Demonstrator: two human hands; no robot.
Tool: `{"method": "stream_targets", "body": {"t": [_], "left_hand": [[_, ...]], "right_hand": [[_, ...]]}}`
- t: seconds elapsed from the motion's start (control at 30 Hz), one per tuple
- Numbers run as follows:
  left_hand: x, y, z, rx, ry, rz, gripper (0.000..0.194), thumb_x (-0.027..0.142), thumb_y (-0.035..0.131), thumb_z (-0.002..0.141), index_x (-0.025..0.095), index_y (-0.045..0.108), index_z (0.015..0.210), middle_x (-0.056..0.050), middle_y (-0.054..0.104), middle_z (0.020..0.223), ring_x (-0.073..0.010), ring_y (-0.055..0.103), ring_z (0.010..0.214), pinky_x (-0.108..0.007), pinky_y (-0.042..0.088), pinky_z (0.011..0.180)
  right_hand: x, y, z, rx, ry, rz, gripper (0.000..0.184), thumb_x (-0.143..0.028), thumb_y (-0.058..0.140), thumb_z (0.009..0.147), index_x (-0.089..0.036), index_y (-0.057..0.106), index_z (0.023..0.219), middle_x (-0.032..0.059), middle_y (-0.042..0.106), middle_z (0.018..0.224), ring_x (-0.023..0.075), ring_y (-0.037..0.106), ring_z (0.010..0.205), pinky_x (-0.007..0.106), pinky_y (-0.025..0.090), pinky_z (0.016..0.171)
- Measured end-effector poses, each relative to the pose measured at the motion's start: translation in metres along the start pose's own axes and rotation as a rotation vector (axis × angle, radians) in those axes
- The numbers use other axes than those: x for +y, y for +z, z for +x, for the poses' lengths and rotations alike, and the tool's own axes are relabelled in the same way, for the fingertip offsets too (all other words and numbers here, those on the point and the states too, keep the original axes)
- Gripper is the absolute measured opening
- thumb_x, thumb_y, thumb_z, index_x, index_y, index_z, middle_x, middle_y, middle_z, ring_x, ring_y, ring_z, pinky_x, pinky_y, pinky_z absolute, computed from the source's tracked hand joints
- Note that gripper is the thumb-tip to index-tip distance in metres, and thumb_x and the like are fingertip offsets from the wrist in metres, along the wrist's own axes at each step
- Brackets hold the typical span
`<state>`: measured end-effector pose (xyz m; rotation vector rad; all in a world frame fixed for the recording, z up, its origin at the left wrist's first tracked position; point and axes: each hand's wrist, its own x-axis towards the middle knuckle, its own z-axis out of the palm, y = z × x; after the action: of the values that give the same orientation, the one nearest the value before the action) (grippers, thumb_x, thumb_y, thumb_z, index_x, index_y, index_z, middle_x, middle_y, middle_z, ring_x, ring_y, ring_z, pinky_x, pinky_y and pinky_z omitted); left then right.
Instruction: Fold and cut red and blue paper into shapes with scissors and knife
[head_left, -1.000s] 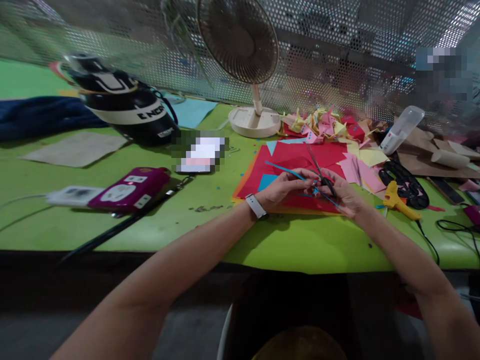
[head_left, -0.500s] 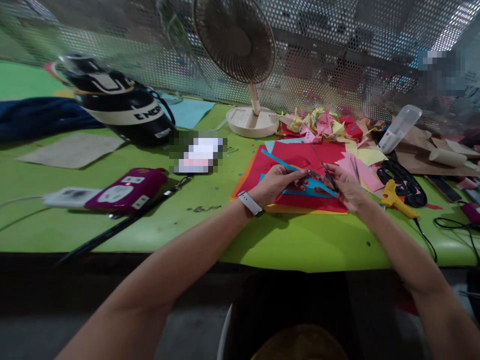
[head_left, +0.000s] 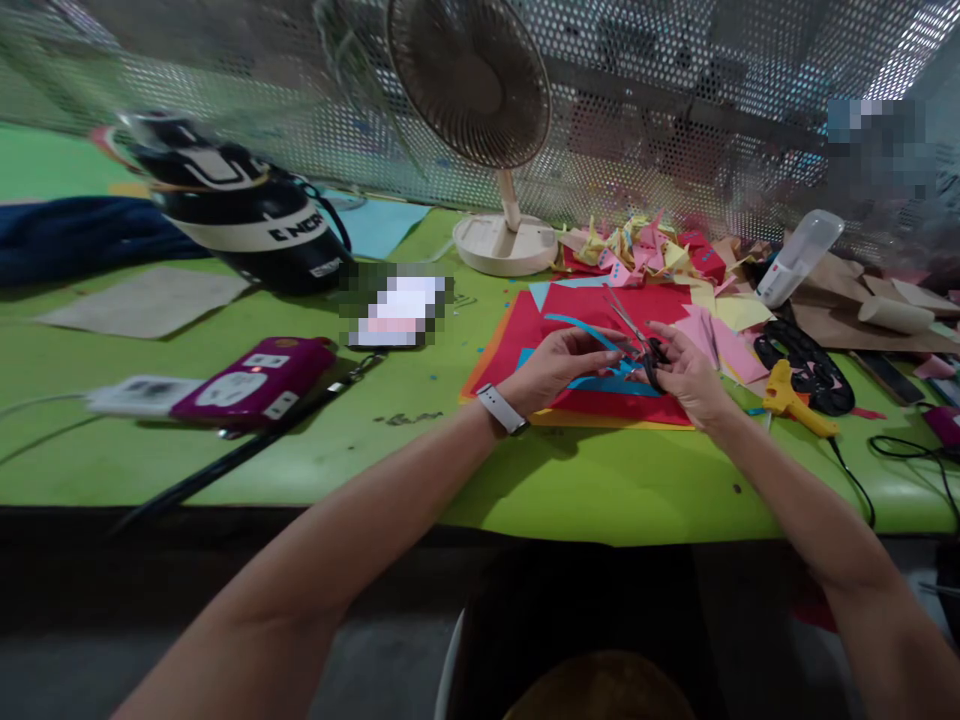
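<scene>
Centrally, the left hand [head_left: 566, 362] grasps a blue strip [head_left: 583, 326]; the right hand [head_left: 690, 375] grips scissors [head_left: 651, 362], bench [head_left: 600, 490] fan [head_left: 504, 243] toward twelve o'clock.

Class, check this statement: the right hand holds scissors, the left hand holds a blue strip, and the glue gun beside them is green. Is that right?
Not quite: the head view shows the glue gun is yellow. The right hand does hold scissors, the left a blue strip.
</scene>
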<state>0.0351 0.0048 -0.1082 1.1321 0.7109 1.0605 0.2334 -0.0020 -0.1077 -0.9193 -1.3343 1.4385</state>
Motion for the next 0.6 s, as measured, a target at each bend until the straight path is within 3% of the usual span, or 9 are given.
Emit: {"method": "stream_targets", "body": {"t": [0.1,0.27,0.47,0.6], "left_hand": [[-0.0026,-0.0001,0.0006,-0.020,0.042,0.021,0.037,0.029,0.084,0.063,0.015,0.072,0.096,-0.004,0.072,0.084,-0.0109,0.065,0.071,-0.024,0.053,0.071],[-0.0081,-0.0026,0.0026,-0.006,0.114,0.049,0.048,0.025,0.081,0.068,0.017,0.065,0.112,-0.003,0.072,0.089,-0.0120,0.066,0.077,-0.026,0.053,0.075],[-0.0059,-0.0010,0.0013,0.042,0.150,0.079,0.050,0.024,0.079,0.070,0.017,0.064,0.117,-0.004,0.072,0.089,-0.0136,0.067,0.079,-0.029,0.054,0.079],[-0.0035,0.0005,0.0003,0.047,0.162,0.100,0.051,0.025,0.079,0.070,0.017,0.064,0.118,-0.004,0.072,0.089,-0.0134,0.067,0.076,-0.028,0.054,0.077]], "right_hand": [[0.0012,0.0007,0.0008,0.019,-0.001,-0.004,0.076,-0.024,0.085,0.053,-0.026,0.050,0.121,0.0003,0.059,0.096,0.0187,0.063,0.096,0.041,0.056,0.090],[0.0020,0.0019,0.0010,0.022,-0.001,-0.017,0.077,-0.027,0.085,0.053,-0.025,0.051,0.121,0.0021,0.060,0.102,0.0206,0.062,0.102,0.042,0.055,0.093],[0.0005,0.0018,0.0013,0.080,0.001,-0.006,0.074,-0.025,0.085,0.052,-0.025,0.052,0.119,0.0014,0.060,0.102,0.0175,0.064,0.091,0.039,0.057,0.088],[-0.0023,-0.0008,0.0021,0.121,-0.014,-0.020,0.066,-0.023,0.083,0.054,-0.025,0.055,0.114,0.0014,0.060,0.101,0.0162,0.061,0.094,0.036,0.056,0.090]]}}
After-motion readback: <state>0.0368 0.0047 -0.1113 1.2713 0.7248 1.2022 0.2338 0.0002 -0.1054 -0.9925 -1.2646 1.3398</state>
